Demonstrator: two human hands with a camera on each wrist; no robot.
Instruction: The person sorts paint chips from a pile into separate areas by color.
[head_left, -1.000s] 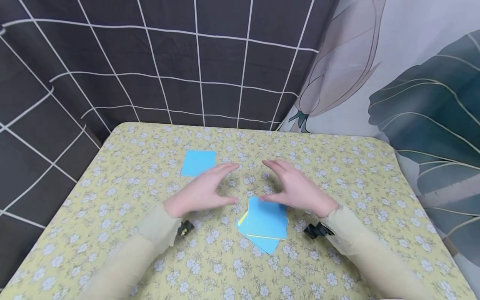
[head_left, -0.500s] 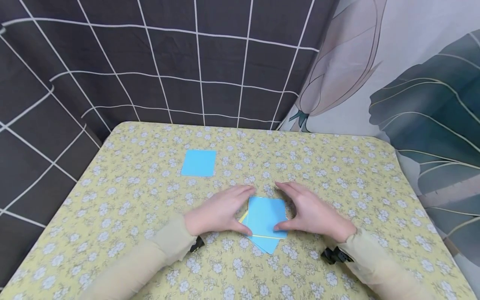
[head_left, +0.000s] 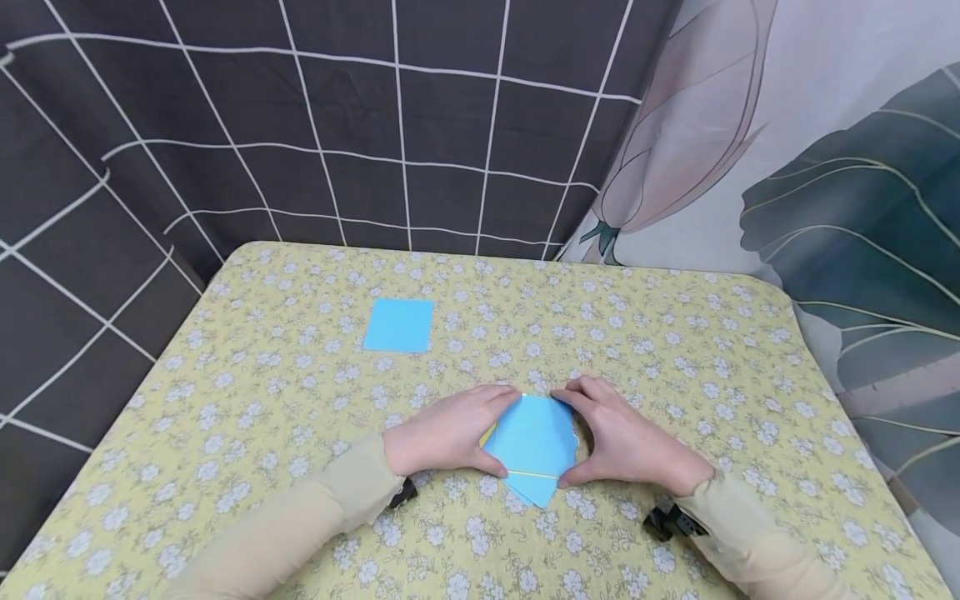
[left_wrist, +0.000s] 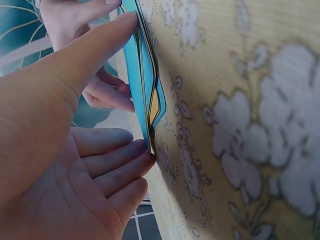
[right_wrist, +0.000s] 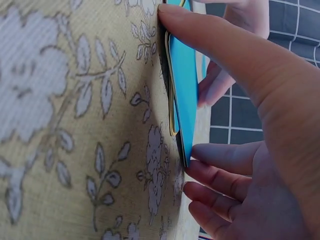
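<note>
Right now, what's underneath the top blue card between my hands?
Under the top blue card, another blue card juts out toward you, and a yellow sliver shows at left. What lies fully covered, and how many cards, can't be seen.

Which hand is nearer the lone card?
Left. The left hand is on the card's near side, slightly right of it; the right hand is farther right, across the stack.

Floral tablecloth (head_left: 675,333), dark gridded curtain (head_left: 442,108) beyond, printed curtain (head_left: 847,208) alongside
</note>
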